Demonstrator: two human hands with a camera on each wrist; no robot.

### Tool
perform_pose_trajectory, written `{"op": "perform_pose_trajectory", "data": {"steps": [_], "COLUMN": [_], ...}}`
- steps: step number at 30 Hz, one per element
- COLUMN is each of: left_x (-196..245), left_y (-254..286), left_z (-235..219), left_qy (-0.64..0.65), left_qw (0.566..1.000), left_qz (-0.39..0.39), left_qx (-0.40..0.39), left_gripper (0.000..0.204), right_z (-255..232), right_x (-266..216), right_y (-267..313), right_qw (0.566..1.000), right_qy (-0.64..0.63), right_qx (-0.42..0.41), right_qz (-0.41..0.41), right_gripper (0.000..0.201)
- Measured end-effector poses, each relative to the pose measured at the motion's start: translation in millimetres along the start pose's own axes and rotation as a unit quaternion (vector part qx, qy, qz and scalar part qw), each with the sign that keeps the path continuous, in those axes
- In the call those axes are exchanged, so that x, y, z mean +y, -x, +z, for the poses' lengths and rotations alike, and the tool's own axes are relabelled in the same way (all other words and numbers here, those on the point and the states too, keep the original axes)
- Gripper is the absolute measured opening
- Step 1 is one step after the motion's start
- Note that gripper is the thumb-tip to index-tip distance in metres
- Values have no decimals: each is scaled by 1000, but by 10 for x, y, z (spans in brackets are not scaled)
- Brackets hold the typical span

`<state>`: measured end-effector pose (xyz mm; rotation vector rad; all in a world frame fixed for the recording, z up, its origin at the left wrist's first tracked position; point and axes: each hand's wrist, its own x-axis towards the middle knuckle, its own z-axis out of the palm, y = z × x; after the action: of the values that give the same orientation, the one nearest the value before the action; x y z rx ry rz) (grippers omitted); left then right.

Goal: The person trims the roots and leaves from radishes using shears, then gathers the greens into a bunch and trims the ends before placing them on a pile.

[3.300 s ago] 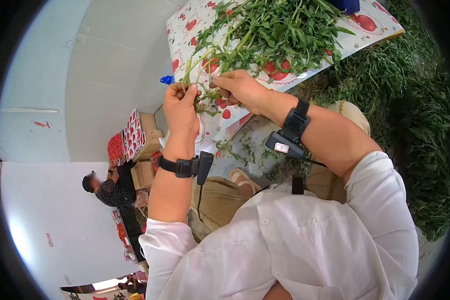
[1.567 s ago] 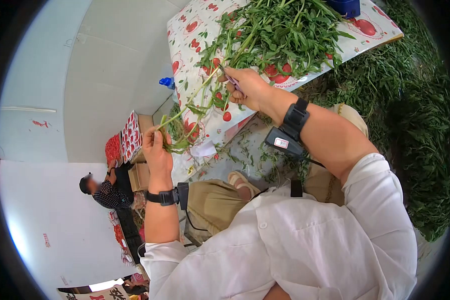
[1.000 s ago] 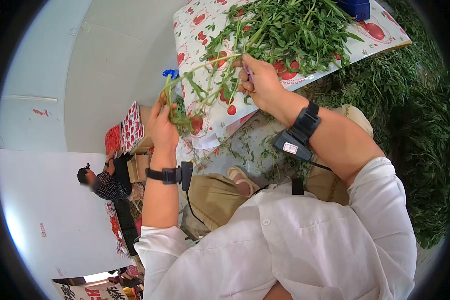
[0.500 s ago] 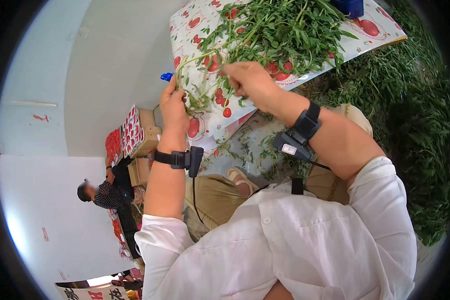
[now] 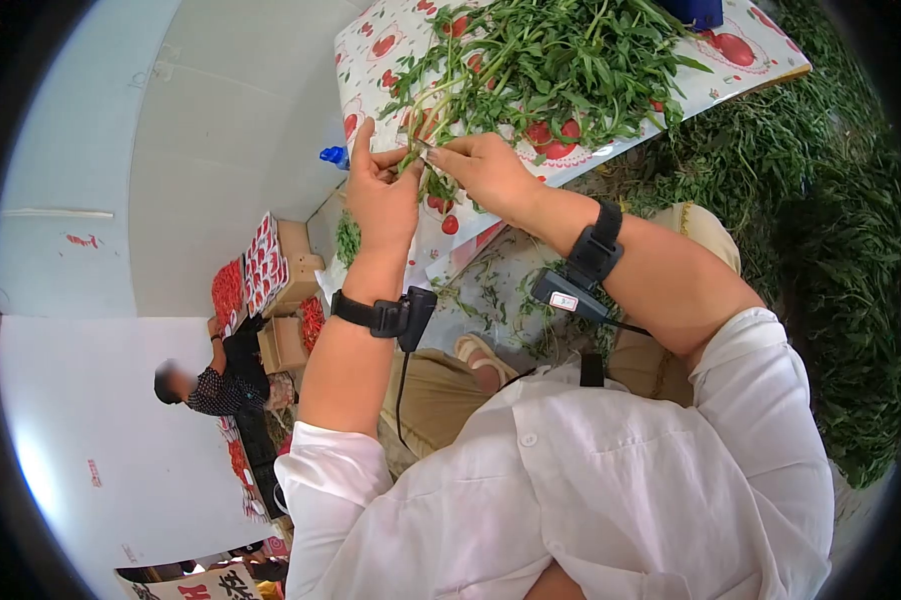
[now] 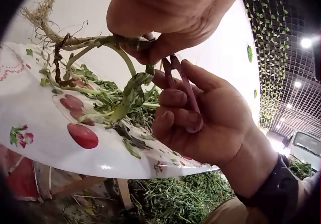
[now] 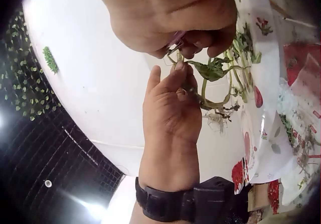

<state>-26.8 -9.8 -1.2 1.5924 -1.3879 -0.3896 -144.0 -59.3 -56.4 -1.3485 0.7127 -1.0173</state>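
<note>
My left hand [image 5: 386, 205] pinches a green leafy stem [image 6: 129, 61] with pale, stringy roots [image 6: 42, 16] hanging from one end. Close against it, my right hand [image 5: 496, 180] grips small purple snips [image 6: 189, 96], a V-shaped tool with metal tips, its fingers curled round the handles. The tips meet the stem right beside my left fingertips. A wilted leaf [image 7: 213, 69] droops below the hands in the right wrist view. Just beyond both hands, a heap of leafy green stems [image 5: 581, 75] lies on the table with its cherry-patterned cloth [image 5: 371, 75].
A blue container [image 5: 698, 12] stands at the table's far right, and a blue object [image 5: 335, 157] sits by its left edge. Piled greens [image 5: 851, 220] cover the floor to the right. At the left, another person [image 5: 221, 388] is near cardboard boxes [image 5: 296, 265] and red goods [image 5: 228, 290].
My left hand first drew away left and down, stretching a long stem between the hands. It has since come back up to the right, and both hands now meet again.
</note>
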Motion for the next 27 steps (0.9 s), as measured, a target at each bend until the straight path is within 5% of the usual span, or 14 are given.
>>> {"op": "perform_pose_trajectory", "data": {"steps": [9,27], "left_x": [-21,-32], "left_y": [31,60], "left_z": [30,-25], "left_qy": [-113,-90], "left_qw": [988,991], "left_qz": [104,95], "left_qx": [-2,-9], "left_gripper": [65,59], "right_z": [-30,55], "right_x": [-59,70], "right_y": [32,-32], "right_qw": [999,999], "right_qy": [-27,3], "right_qx": [3,36], "right_qz": [36,-17], "right_gripper": [35,32]}}
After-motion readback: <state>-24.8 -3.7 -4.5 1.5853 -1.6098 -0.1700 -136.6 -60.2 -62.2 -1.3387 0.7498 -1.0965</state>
